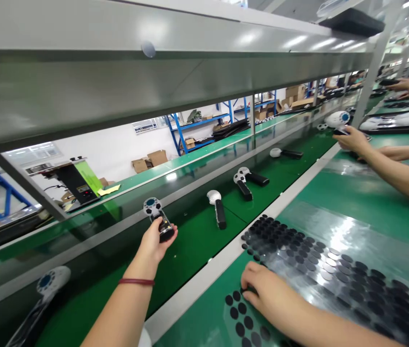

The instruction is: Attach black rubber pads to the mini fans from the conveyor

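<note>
Handheld device [156,218], black and white with a blue-centred head, gripped by its handle in the left hand [156,243].
Device sits just left of the sheet of round black pads [320,274]; right hand [265,289] curls onto the sheet's near edge, any pad held hidden.

Line view: conveyor, racks, boxes
Green conveyor belt [193,246] carries white-and-black handheld units [216,207], spaced apart in a row, under a grey overhead shelf [154,77]. Beyond it: blue steel racks [174,132], cardboard boxes [157,157], black benchtop machine with green panel [76,180].
</note>
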`<state>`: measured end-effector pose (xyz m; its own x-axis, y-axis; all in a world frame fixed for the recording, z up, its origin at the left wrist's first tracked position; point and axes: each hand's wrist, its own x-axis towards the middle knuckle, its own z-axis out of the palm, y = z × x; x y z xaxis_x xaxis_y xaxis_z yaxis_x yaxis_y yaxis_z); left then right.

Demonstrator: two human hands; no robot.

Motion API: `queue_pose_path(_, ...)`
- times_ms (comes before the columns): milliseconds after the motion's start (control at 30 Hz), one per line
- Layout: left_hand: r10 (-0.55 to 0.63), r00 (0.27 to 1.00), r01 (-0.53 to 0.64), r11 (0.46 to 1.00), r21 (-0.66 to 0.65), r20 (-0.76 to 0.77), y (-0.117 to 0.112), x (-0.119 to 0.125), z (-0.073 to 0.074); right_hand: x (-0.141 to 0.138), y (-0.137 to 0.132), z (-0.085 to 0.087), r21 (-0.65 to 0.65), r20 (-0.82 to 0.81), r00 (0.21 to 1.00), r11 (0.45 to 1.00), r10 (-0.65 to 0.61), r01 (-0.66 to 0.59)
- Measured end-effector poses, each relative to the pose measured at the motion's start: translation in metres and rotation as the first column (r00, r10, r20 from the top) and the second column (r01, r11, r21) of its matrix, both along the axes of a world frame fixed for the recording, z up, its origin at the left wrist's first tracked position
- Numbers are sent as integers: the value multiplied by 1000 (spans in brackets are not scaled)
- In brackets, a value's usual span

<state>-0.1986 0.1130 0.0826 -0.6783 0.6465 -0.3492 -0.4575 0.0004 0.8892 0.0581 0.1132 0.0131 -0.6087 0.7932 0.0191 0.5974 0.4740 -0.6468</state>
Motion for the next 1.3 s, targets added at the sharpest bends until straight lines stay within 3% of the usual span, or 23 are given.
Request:
queue_pose_path(100,-30,1000,29,998,51,7,-7,31,15,4,-23,-13,100,60,998,995,-9,3)
queue_pose_path(200,-87,996,86,994,63,2,-17,57,23,-4,-23,-16,191,117,992,981,-48,25)
queue_pose_path(433,-183,981,181,983,42,70,-45,104,19,-15,-27,-21,346,112,991,938,-78,35)
queue_pose_path(567,-203,968,208,978,-21,146,-67,134,2,-13,-28,-28,360,64,995,932,-79,51)
queue_pose_path(700,-230,945,259,960,-105,232,-83,157,-30,-8,-22,-26,308,14,995,947,-99,90)
queue_pose_path(800,-196,962,232,955,-185,192,-86,165,-54,-2,-14,-20,245,-59,986,955,-157,167)
queue_pose_path(900,-165,975,194,960,-201,152,-85,167,-66,5,-10,-12,188,-159,972,961,-175,204)
queue_pose_path(1000,-95,979,117,986,-115,180,-86,168,-59,8,-14,-3,177,-268,957,971,-110,161)
queue_pose_path(1133,-36,970,25,999,48,240,-91,172,-29,9,-26,6,180,-360,933,982,6,63)
queue_pose_path(1300,0,964,-17,998,62,264,-98,174,-6,10,-31,11,90,-427,901,995,73,-37)
